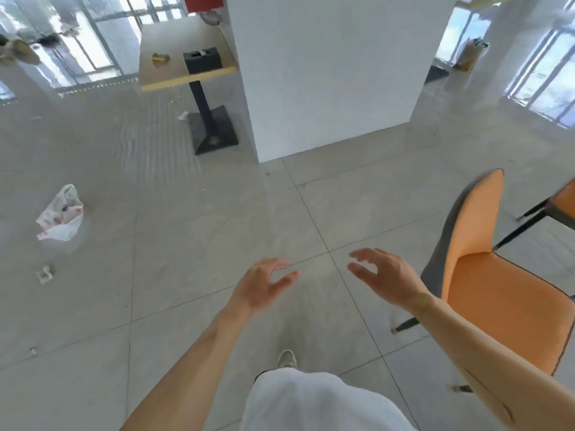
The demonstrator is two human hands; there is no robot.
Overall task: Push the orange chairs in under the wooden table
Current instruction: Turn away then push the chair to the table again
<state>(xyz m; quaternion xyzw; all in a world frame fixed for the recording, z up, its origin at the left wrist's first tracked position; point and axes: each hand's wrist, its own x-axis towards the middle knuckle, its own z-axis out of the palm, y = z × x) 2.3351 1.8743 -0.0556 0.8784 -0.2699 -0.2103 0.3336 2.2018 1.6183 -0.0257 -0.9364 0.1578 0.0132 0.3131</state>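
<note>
An orange chair with a grey back shell and black legs stands on the tiled floor at the right. Part of a second orange chair shows at the right edge. The wooden table, on a black pedestal base, stands far off at the upper left beside a white pillar. My left hand and my right hand hover over the floor in front of me, fingers spread, holding nothing. The right hand is just left of the near chair's back and does not touch it.
A large white pillar rises in the centre. A black tissue box and a small yellowish object sit on the table. A crumpled plastic bag and small scraps of litter lie on the floor at the left. Windows line the back.
</note>
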